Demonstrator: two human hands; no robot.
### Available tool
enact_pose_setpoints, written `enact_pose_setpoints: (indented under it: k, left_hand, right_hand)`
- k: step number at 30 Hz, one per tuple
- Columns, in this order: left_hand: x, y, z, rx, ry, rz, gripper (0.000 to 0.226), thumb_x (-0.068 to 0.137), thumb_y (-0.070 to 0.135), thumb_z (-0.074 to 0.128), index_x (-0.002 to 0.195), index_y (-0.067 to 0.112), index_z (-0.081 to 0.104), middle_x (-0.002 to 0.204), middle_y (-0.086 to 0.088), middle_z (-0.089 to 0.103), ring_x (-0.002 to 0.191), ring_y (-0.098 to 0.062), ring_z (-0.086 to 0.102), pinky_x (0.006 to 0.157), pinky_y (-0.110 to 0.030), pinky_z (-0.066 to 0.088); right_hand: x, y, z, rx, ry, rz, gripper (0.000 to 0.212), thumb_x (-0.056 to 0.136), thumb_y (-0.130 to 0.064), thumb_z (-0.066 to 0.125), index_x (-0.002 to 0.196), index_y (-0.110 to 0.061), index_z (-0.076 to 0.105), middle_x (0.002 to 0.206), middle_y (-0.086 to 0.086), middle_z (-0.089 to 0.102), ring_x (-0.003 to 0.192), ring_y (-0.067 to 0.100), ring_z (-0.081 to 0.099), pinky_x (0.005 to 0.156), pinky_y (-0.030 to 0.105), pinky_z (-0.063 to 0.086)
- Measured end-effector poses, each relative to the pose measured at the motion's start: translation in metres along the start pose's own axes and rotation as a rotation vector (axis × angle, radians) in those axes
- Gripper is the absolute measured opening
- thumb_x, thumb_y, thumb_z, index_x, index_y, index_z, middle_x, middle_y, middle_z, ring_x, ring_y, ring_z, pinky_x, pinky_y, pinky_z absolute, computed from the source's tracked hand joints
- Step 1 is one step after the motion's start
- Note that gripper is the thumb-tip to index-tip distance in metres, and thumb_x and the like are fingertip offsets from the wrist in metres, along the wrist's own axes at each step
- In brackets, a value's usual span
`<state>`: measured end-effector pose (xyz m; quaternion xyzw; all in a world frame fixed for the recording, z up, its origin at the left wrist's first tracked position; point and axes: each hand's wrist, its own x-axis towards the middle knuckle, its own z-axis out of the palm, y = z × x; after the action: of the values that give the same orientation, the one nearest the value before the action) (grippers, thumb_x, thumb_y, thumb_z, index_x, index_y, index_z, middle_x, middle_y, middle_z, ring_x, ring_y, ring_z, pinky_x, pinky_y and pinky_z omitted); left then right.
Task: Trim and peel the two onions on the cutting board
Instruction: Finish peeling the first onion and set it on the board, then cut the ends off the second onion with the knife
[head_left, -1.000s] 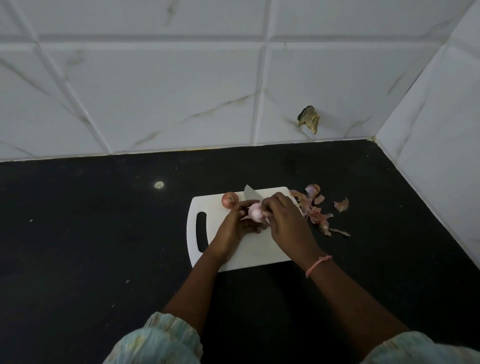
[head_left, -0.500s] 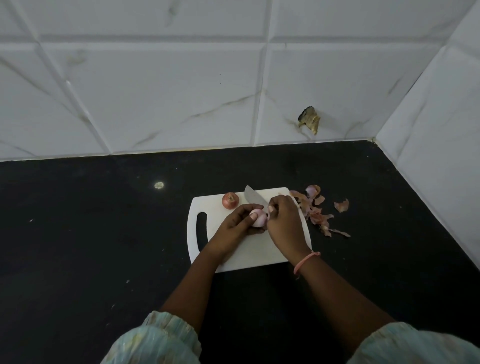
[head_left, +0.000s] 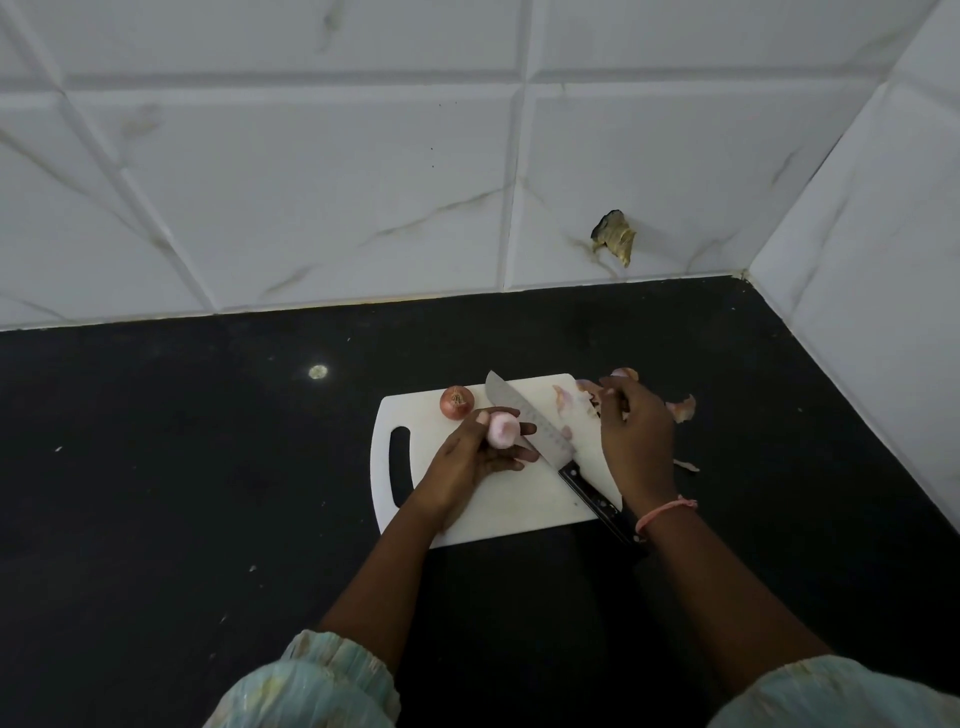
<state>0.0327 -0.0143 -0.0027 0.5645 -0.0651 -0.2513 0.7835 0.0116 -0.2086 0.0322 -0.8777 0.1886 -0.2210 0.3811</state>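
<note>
peeled onion (head_left: 502, 428) | held in left hand (head_left: 470, 457) | knife (head_left: 545, 441) on cutting board (head_left: 498, 512)

A black worktop (head_left: 156, 493) ran back to a wall of white marbled tiles and met a second tiled wall at the right, forming a corner. A white cutting board (head_left: 498, 509) with a slot handle at its left end lay flat on it, near the middle. The knife (head_left: 550, 447) lay diagonally on the board, and the end of its dark handle reached past the board's near edge over the worktop. Just beside the board's right edge, loose pinkish onion skins (head_left: 681, 408) lay scattered on the dark surface. A small pale round spot (head_left: 317, 371) showed on the worktop, well apart to the board's left and farther back.
</note>
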Motion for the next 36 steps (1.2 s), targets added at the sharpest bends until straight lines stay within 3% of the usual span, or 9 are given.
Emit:
enact_pose_setpoints:
  k: [4,7,9,13,17,21,24,30,36]
  left_hand:
    - [-0.001,-0.002,0.001,0.048,0.007,0.019,0.051,0.108,0.036,0.023,0.132,0.000,0.050,0.121,-0.015,0.070,0.093,-0.031,0.070,0.082,-0.034,0.056]
    - [-0.003,-0.002,0.003,0.085,0.032,0.029,0.049,0.107,0.036,0.024,0.129,0.004,0.054,0.117,-0.014,0.071,0.091,-0.031,0.069,0.081,-0.035,0.056]
    - [-0.004,-0.003,0.004,0.123,0.058,0.038,0.050,0.108,0.037,0.024,0.124,0.003,0.057,0.112,-0.015,0.072,0.087,-0.031,0.069,0.077,-0.034,0.055]
    - [-0.007,-0.007,0.007,0.204,0.209,0.105,0.051,0.107,0.039,0.029,0.105,0.002,0.064,0.089,-0.018,0.072,0.073,-0.025,0.065,0.069,-0.033,0.052]
    - [-0.016,-0.014,0.019,0.420,0.430,0.300,0.025,0.106,0.030,0.038,0.093,0.040,0.057,0.071,-0.009,0.064,0.060,-0.009,0.058,0.061,-0.029,0.052]
    - [-0.015,-0.017,0.016,0.443,0.626,0.389,0.026,0.106,0.027,0.039,0.095,0.016,0.060,0.073,-0.004,0.061,0.061,-0.003,0.056,0.057,-0.018,0.048]
    - [-0.011,-0.019,0.010,0.377,0.767,0.392,0.030,0.103,0.039,0.037,0.096,0.018,0.058,0.081,-0.002,0.063,0.068,-0.014,0.059,0.062,-0.034,0.052]
    - [-0.008,-0.016,0.010,0.299,0.876,0.371,0.021,0.106,0.026,0.035,0.106,0.016,0.053,0.094,-0.010,0.063,0.064,-0.009,0.056,0.066,-0.031,0.050]
    - [-0.006,-0.013,0.007,0.199,0.869,0.318,0.019,0.106,0.025,0.038,0.111,0.016,0.053,0.090,-0.014,0.064,0.069,-0.011,0.059,0.067,-0.026,0.049]
  right_hand:
    - [-0.002,0.004,-0.003,-0.002,-0.027,-0.010,0.006,0.089,-0.008,0.063,0.092,-0.009,0.069,0.095,0.000,0.068,0.082,0.008,0.061,0.070,0.007,0.039]
    - [-0.005,0.001,-0.006,-0.014,-0.027,-0.095,0.012,0.086,0.005,0.060,0.081,-0.006,0.061,0.106,-0.004,0.062,0.100,0.004,0.058,0.075,0.004,0.040]
    - [-0.007,-0.002,-0.005,-0.026,-0.157,-0.112,0.016,0.093,0.000,0.053,0.093,-0.007,0.068,0.114,-0.001,0.064,0.112,0.008,0.057,0.084,0.002,0.038]
    - [-0.018,-0.001,-0.006,-0.197,-0.416,-0.047,0.035,0.093,-0.037,0.058,0.122,-0.019,0.057,0.122,-0.002,0.058,0.106,0.013,0.056,0.088,0.028,0.048]
    - [-0.044,0.006,-0.012,-0.395,-0.607,-0.082,0.047,0.080,-0.041,0.072,0.119,-0.028,0.047,0.121,-0.004,0.045,0.111,0.015,0.048,0.086,0.033,0.050]
    - [-0.058,0.017,-0.020,-0.368,-0.538,-0.129,0.034,0.089,-0.028,0.063,0.120,-0.032,0.051,0.116,-0.005,0.050,0.108,0.014,0.052,0.082,0.030,0.050]
    - [-0.058,0.029,-0.033,-0.373,-0.437,-0.102,0.029,0.090,-0.021,0.060,0.118,-0.027,0.056,0.117,-0.003,0.054,0.107,0.015,0.054,0.084,0.030,0.050]
    - [-0.070,0.030,-0.044,-0.147,-0.138,0.076,0.034,0.098,-0.017,0.048,0.132,-0.016,0.050,0.129,0.003,0.055,0.115,0.016,0.055,0.091,0.028,0.048]
    - [-0.098,0.004,-0.020,-0.121,-0.324,-0.060,0.031,0.099,-0.020,0.046,0.129,-0.022,0.049,0.122,-0.004,0.055,0.096,0.002,0.052,0.072,0.010,0.041]
